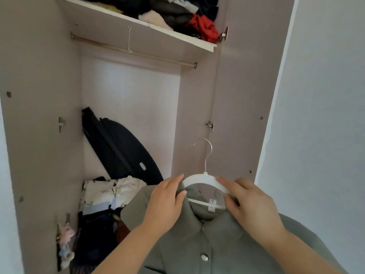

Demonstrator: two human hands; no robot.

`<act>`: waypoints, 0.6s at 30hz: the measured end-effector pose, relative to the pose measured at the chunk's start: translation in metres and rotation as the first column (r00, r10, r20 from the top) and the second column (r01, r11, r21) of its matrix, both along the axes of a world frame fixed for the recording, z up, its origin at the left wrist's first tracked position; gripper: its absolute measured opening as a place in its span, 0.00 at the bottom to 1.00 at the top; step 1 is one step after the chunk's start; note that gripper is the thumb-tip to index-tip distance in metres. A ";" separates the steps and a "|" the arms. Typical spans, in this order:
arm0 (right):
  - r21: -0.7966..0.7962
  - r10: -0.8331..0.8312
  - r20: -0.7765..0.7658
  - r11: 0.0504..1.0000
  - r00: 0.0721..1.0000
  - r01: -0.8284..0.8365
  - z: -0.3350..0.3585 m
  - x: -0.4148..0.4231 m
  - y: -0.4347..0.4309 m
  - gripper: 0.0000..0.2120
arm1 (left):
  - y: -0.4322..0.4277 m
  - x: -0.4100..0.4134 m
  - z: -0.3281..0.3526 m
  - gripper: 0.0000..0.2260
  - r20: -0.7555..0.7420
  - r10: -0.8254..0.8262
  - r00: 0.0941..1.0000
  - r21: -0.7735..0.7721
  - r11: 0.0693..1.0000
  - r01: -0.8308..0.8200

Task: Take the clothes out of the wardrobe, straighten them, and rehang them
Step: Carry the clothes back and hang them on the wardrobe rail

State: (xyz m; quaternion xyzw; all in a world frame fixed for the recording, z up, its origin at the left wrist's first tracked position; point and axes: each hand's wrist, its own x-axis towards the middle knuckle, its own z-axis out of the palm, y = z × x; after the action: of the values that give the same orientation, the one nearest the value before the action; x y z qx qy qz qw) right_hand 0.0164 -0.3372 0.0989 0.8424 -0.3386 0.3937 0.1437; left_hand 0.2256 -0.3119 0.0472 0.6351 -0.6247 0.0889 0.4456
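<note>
grey-green shirt on hanger in left hand, right hand

Place: a room in a home, at an open wardrobe.
Rod: a bare rod for hanging, high above the fingers.
Shelf: a shelf over the rod, piled with loose clothes.
Bottom: folded clothes left of the fingers, with a dark flat thing behind them.
Hanger: a white hanger with a grey-green shirt, right at the fingers.
Wall: a plain white wall right of the fingers.
</note>
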 end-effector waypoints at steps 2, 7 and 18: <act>0.020 0.035 0.000 0.999 0.999 -0.035 0.012 0.018 -0.046 0.21 | -0.040 0.018 0.013 0.20 0.007 0.041 0.999 0.008 0.999 -0.041; 0.050 0.080 0.017 0.996 0.997 -0.080 0.041 0.073 -0.155 0.20 | -0.133 0.073 0.047 0.21 0.046 0.081 0.996 0.002 0.997 -0.081; -0.158 0.036 0.078 0.987 0.996 -0.024 0.100 0.225 -0.340 0.20 | -0.327 0.233 0.109 0.23 0.187 0.047 0.981 -0.051 0.998 -0.038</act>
State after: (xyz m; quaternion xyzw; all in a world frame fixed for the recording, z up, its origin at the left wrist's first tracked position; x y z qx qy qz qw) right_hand 0.2411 -0.6773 0.1987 0.8170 -0.2994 0.4549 0.1896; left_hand 0.4584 -0.6384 0.1563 0.6263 -0.6480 0.1728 0.3974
